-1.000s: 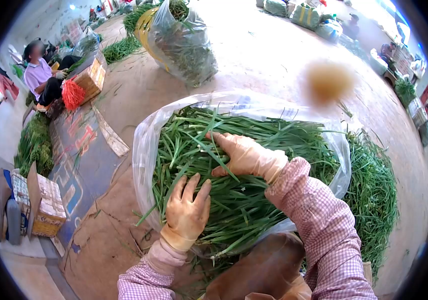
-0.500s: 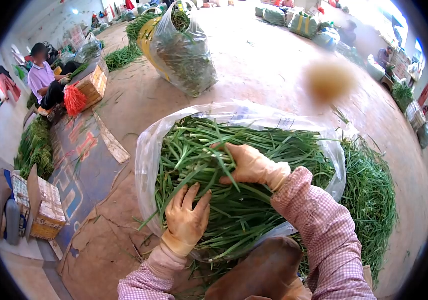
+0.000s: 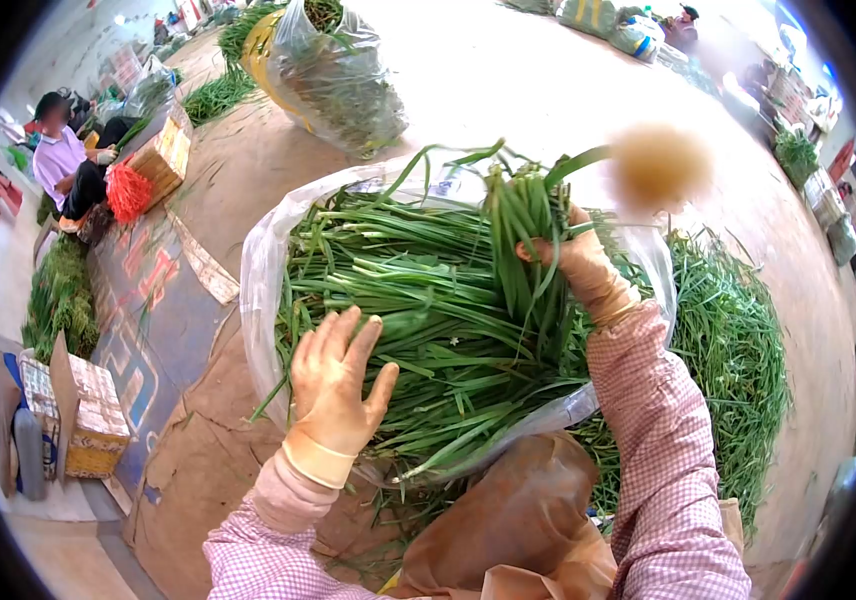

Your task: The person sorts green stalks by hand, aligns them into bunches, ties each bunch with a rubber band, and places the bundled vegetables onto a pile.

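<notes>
A clear plastic bag [image 3: 260, 285], spread wide on the floor, holds a thick pile of long green stalks [image 3: 398, 285] with pale ends, much like chives. Gloved in a pale, thin material, my right hand [image 3: 580, 258] grips a bunch of green stalks [image 3: 526, 235] and holds it upright over the right part of the pile. Some leaves of the bunch bend over to either side. My left hand [image 3: 336, 385], gloved the same way, is open with its fingers spread near the left side of the pile. It holds nothing.
More loose greens [image 3: 733, 370] lie right of the bag. A full upright bag [image 3: 333, 80] stands ahead. At the left, a person [image 3: 63, 160] sits by a wooden box [image 3: 160, 160]; another box [image 3: 96, 420] stands nearer. A blurred tan spot hides part of the upper right.
My right hand has moved right and up, lifting the bunch upright from the pile. My left hand has come off the stalks, slightly left and up, and its fingers have spread. The view has shifted.
</notes>
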Motion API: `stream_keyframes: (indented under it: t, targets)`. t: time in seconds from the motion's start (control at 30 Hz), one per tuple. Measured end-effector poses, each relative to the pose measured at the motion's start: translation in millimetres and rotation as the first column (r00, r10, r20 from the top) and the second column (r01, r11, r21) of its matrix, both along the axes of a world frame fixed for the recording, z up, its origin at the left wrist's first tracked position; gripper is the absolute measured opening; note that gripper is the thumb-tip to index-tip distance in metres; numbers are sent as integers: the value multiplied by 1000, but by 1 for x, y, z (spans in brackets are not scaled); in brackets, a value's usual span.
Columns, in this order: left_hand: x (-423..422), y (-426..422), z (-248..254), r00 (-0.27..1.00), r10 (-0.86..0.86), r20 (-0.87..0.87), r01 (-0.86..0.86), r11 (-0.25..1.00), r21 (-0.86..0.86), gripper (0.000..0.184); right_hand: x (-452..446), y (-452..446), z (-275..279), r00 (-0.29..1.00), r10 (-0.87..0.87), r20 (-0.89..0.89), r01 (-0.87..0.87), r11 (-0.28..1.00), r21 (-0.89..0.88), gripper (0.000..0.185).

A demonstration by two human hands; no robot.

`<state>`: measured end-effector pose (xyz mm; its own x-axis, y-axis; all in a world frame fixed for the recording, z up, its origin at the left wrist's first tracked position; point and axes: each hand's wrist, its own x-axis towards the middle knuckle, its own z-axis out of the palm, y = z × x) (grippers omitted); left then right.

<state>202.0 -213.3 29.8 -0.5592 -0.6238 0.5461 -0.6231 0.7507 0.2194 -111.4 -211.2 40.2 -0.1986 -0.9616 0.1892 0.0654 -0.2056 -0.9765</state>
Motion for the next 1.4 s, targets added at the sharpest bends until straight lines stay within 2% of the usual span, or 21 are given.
stream_keyframes:
  t: [0.07,0.17,0.3,0.33,0.4,0.43,0.47,0.53,0.57,0.6,0.67,0.8,0.87,0.9,0.97,1.07,1.1,1.13,1.17,1.27,1.4]
  targets:
    - [-8,1,32,998,-49,30,50,998,-32,51,6,0,-1,997,54,62,-55,998,11,51]
    - [-35,-17,53,978,-206,-17,204,950,235,79,14,0,-2,995,96,25,-97,995,34,59]
    - [-98,-62,17,979,-202,-25,201,938,281,118,22,3,-5,991,95,-90,-95,995,3,75]
    - [-108,-66,7,923,-300,-240,384,749,540,107,24,6,-3,982,83,-170,-81,997,15,85]
    - [-128,-73,-12,755,-66,-653,655,124,745,85,28,18,10,977,98,-188,-87,994,66,95]
    - [-137,-72,-20,584,269,-766,811,-227,539,72,28,23,17,974,116,-195,-90,986,137,97]
    - [-145,-71,-27,435,637,-637,890,-413,194,61,26,26,15,942,87,-323,-73,996,57,100]
    - [-153,-61,-30,426,597,-679,904,-298,306,52,26,31,17,642,-169,-748,21,979,-203,106]
    - [-157,-55,-32,429,576,-696,902,-236,361,49,26,30,4,618,-237,-749,44,962,-268,103]
    - [-160,-56,-47,581,106,-807,808,43,588,57,30,28,-5,815,-188,-548,43,963,-267,101]
    - [-171,-55,-64,600,-300,-742,786,395,476,72,32,24,-31,979,-104,-177,35,933,-358,92]
    - [-183,-34,-32,800,-325,-504,570,671,474,89,25,39,-22,969,-223,102,238,955,-176,59]
    - [-189,-16,2,889,-366,-275,439,852,285,96,18,52,-2,928,-295,227,332,932,-144,43]
    - [-199,-13,7,785,-443,-432,590,746,308,106,13,64,9,897,-309,317,355,929,-100,38]
    - [-203,5,34,725,-555,-408,680,669,300,105,1,92,29,782,-347,518,407,913,-2,33]
    - [-208,19,86,655,-679,-332,714,410,568,94,-25,133,41,690,-132,712,382,902,-203,35]
    - [-216,15,84,525,-733,-431,824,313,472,93,-31,148,44,684,-102,722,405,877,-260,37]
    - [-217,17,89,476,-706,-525,818,135,560,85,-34,166,44,595,-96,798,450,862,-232,40]
    - [-217,17,95,436,-660,-611,784,-53,618,78,-47,181,36,667,-31,745,395,862,-318,39]
    - [-208,22,117,571,-598,-563,559,-219,800,76,-59,232,19,622,18,783,464,797,-387,41]
    - [-196,41,114,620,-572,-538,518,-216,827,72,-57,303,-9,613,-24,789,516,770,-377,47]
